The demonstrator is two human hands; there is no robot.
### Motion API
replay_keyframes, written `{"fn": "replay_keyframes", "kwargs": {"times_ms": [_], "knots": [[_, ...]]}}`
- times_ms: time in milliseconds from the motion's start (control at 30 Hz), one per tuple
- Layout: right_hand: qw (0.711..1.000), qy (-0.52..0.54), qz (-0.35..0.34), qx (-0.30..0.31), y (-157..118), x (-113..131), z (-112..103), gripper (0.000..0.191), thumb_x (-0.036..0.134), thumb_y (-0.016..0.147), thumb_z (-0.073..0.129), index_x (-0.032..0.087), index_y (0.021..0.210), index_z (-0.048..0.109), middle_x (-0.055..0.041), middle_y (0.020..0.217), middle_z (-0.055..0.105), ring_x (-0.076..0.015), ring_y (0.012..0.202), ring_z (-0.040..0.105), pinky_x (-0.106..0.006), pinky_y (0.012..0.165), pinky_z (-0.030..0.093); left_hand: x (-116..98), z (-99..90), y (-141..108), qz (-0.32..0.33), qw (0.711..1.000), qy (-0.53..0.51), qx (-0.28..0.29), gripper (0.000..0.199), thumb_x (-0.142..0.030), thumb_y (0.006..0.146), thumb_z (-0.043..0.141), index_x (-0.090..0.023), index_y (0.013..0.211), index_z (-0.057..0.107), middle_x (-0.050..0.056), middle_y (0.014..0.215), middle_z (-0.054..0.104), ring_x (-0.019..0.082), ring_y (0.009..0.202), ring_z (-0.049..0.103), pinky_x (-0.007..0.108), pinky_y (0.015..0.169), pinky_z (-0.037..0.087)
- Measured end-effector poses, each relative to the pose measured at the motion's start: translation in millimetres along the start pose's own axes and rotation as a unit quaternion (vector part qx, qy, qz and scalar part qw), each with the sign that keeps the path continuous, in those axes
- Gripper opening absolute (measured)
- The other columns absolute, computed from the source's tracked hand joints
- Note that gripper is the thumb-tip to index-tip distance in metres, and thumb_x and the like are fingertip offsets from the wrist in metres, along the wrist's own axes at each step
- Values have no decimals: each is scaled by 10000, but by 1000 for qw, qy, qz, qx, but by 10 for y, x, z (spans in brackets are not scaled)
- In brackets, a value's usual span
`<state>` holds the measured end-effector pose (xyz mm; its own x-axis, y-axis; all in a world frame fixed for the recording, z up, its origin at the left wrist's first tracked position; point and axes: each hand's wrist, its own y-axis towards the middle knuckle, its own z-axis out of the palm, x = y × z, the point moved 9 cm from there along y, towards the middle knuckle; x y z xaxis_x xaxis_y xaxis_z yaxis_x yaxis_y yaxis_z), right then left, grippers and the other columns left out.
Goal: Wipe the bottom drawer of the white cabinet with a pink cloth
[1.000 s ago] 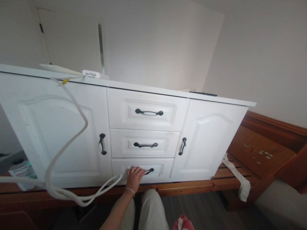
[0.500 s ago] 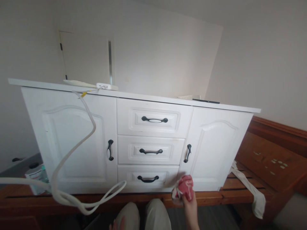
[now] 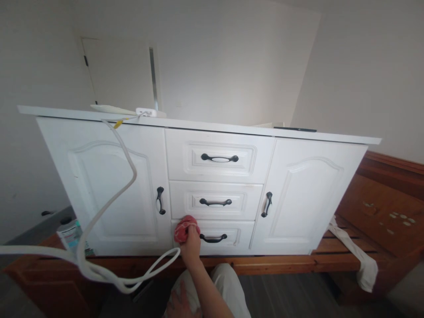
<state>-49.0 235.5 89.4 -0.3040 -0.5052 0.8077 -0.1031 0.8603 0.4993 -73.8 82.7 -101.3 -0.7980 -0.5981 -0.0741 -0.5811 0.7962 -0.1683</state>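
Wide white cabinet (image 3: 308, 198) across the middle, standing on a wooden base (image 3: 285, 261). Two doors outside, three drawers stacked between them at 12 o'clock from the lap. Thick white hose (image 3: 134, 170) dropping off the cabinet top at 10 o'clock, swinging down across the left door and looping low in front of the base. Plastic bottle (image 3: 71, 229) tucked at 9 o'clock beside the cabinet's left end, pale cloth strip (image 3: 351, 247) draped over the base out at 3 o'clock.

Down to the bottom drawer (image 3: 241, 230), shut flush. Dark handle (image 3: 213, 239) lying flat across its centre, long axis running 9 to 3.

And there, right hand (image 3: 192, 245) up against that drawer front, arm reaching in from 6 o'clock. Grip closed tight, fingers bunched around a red cloth (image 3: 184, 229), wad pressed onto the drawer's upper left corner, touching the white panel. Handle just beside the knuckles at 3 o'clock, its near end almost at the fingers but apart from them. Free stretch of drawer face all off toward 3 o'clock too, along the same flat line as the handle.

Left hand (image 3: 180, 304) well back at 6 o'clock, low at the edge of view, resting flat on a pale trouser leg (image 3: 228, 287), grip loose and holding nothing. Clearly the farther of the two; right hand the one on the drawer.
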Motion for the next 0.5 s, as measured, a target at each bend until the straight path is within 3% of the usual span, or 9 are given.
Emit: {"fn": "replay_keyframes", "kwargs": {"times_ms": [67,133,267,367,500], "knots": [[998,-47,-13,29,-53,71,357,487,42,675,562,177,1138,633,-135,1160,708,-310,1087,642,-488,992,507,44,-15,-15,1,1000,-16,-4,667,-210,973,421,-185,1637,471,228,1650,525,355,1435,592,517,1095,502],[992,-103,-27,64,-134,47,581,578,13,688,569,160,1245,628,-166,1261,690,-328,1169,622,-506,1034,494,73,-24,-19,-3,999,-34,-4,650,-118,984,316,-190,1587,549,210,1634,553,330,1433,598,495,1098,505],[964,-193,-47,177,-348,-285,687,672,-8,698,596,142,1352,603,-206,1359,663,-358,1219,617,-489,1002,517,-6,-90,-35,9,999,-18,-32,668,-288,963,519,-182,1622,494,243,1643,526,410,1420,592,581,1092,501],[942,-244,-32,230,-471,-665,443,683,-44,689,570,150,1342,614,-199,1334,682,-353,1193,643,-454,959,535,-69,-82,-48,4,1000,-7,-18,867,-444,904,626,-188,1688,358,262,1660,491,420,1419,584,587,1089,495],[950,-255,-21,179,-507,-1079,-322,569,-63,726,475,165,1208,672,-182,1243,714,-335,1179,661,-455,997,533,-98,-89,-70,-4,1000,-4,-9,917,-422,888,658,-172,1700,313,266,1679,457,408,1439,564,553,1102,485]]}}
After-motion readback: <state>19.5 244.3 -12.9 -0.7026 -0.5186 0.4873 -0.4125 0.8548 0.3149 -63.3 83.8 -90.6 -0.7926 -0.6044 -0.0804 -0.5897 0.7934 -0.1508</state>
